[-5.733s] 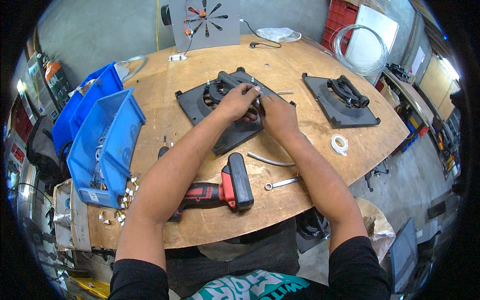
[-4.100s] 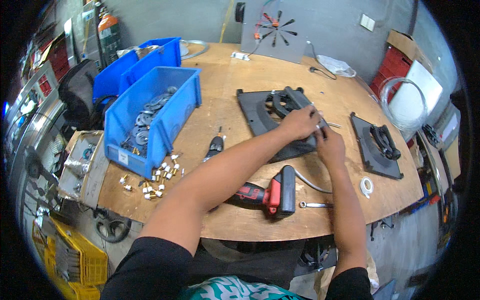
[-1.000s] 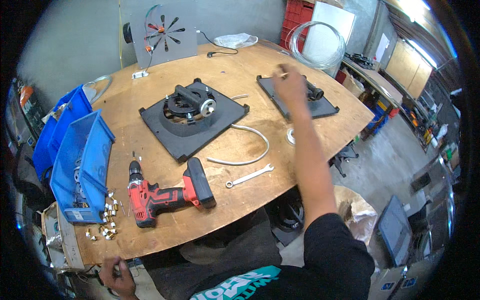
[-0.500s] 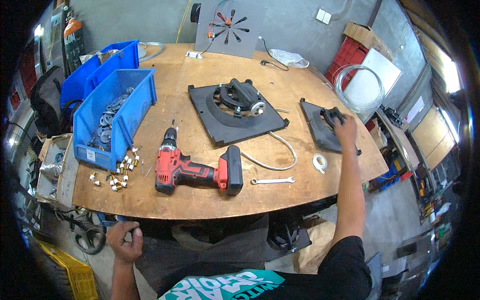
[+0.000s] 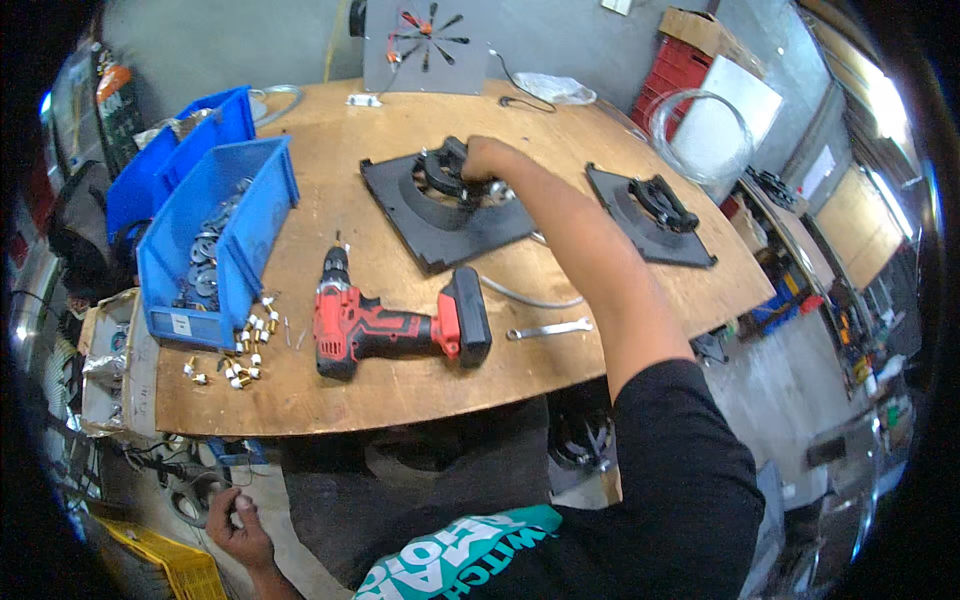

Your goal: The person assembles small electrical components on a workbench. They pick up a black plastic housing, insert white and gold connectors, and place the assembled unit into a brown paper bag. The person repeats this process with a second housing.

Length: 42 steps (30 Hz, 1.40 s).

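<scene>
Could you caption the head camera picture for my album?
A right hand at a black panel, a red drill lying nearby on the wooden table.

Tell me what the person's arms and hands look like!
The left hand and right hand are bare; no glove or watch shows. A short black sleeve covers the upper right arm and ends near the elbow. The left forearm leaves the picture before any sleeve shows.
</scene>
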### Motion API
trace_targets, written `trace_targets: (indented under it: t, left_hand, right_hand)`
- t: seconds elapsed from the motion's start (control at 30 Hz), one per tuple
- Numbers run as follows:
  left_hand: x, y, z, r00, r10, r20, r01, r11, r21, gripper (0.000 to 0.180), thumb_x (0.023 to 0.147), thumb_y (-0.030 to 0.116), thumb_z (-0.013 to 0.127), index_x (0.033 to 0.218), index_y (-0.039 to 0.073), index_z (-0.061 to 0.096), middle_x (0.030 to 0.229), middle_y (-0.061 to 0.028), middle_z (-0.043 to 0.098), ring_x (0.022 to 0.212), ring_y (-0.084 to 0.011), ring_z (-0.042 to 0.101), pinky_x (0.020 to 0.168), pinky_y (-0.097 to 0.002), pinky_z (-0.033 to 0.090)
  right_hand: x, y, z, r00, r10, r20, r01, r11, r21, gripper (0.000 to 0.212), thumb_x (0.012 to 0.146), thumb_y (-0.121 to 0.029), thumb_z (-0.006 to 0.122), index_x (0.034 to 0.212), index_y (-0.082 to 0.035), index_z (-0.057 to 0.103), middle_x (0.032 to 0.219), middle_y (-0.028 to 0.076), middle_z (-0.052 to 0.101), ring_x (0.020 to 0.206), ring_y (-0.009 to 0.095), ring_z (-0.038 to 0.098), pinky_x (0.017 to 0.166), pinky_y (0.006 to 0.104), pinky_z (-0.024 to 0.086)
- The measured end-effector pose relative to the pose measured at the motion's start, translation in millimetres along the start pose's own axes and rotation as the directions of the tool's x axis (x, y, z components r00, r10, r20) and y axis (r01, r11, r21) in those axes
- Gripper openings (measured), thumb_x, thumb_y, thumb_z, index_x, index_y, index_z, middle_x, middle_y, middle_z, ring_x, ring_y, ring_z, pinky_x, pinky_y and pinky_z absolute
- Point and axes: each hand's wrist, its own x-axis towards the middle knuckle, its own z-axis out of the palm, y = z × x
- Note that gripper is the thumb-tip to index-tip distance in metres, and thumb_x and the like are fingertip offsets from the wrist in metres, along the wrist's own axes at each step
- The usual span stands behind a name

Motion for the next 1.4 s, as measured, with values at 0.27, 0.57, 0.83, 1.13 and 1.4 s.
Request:
trace_targets:
  t: [0.27, 0.57, 0.83, 1.13, 1.4]
  left_hand:
    - [-42, -49, -42, 0.953, -0.287, 0.098, 0.287, 0.958, 0.017, 0.025, 0.096, 0.020, 0.060, 0.102, -0.003, 0.066, 0.083, -0.0096, 0.064, 0.069, -0.0149, 0.057, 0.058, -0.0280, 0.047]
    - [-27, -73, -20, 0.967, -0.177, 0.185, 0.197, 0.976, -0.093, 0.025, 0.098, 0.020, 0.059, 0.105, -0.003, 0.065, 0.087, -0.0071, 0.065, 0.074, -0.0136, 0.057, 0.065, -0.0266, 0.048]
    - [-16, -80, 17, 0.934, -0.040, 0.354, 0.055, 0.998, -0.033, 0.026, 0.099, 0.022, 0.059, 0.104, -0.003, 0.065, 0.089, -0.0076, 0.067, 0.075, -0.0142, 0.059, 0.066, -0.0269, 0.048]
    - [27, -69, 35, 0.903, -0.032, 0.429, 0.038, 0.999, -0.005, 0.025, 0.100, 0.021, 0.059, 0.106, -0.003, 0.065, 0.092, -0.0085, 0.067, 0.083, -0.0150, 0.059, 0.078, -0.0287, 0.048]
    - [15, -73, -28, 0.960, -0.048, 0.275, -0.017, 0.973, 0.230, 0.027, 0.100, 0.021, 0.058, 0.112, -0.002, 0.065, 0.102, -0.0135, 0.069, 0.089, -0.0206, 0.062, 0.080, -0.0336, 0.050]
  right_hand:
    - [-47, 21, -78, 0.930, -0.021, -0.367, 0.059, 0.994, 0.093, 0.060, 0.069, -0.018, 0.075, 0.126, -0.006, 0.060, 0.110, 0.021, 0.069, 0.101, 0.034, 0.068, 0.087, 0.0408, 0.054]
    - [-314, 40, -210, 0.820, 0.179, -0.543, -0.073, 0.975, 0.210, 0.062, 0.075, -0.010, 0.067, 0.135, -0.008, 0.052, 0.086, 0.015, 0.068, 0.064, 0.019, 0.065, 0.054, 0.0322, 0.052]
    - [-582, 75, -107, 0.796, 0.344, -0.499, -0.090, 0.881, 0.464, 0.076, 0.074, -0.005, 0.071, 0.145, -0.007, 0.043, 0.087, 0.002, 0.063, 0.071, 0.011, 0.058, 0.062, 0.0266, 0.047]
    - [-649, 114, 87, 0.836, 0.547, -0.039, -0.528, 0.822, 0.213, 0.064, 0.072, -0.010, 0.065, 0.134, -0.014, 0.051, 0.094, 0.025, 0.067, 0.085, 0.044, 0.066, 0.078, 0.0507, 0.052]
    - [-552, 195, 246, 0.813, 0.542, 0.212, -0.569, 0.817, 0.097, 0.060, 0.077, -0.013, 0.069, 0.134, -0.014, 0.050, 0.093, 0.025, 0.067, 0.090, 0.043, 0.066, 0.078, 0.0519, 0.053]
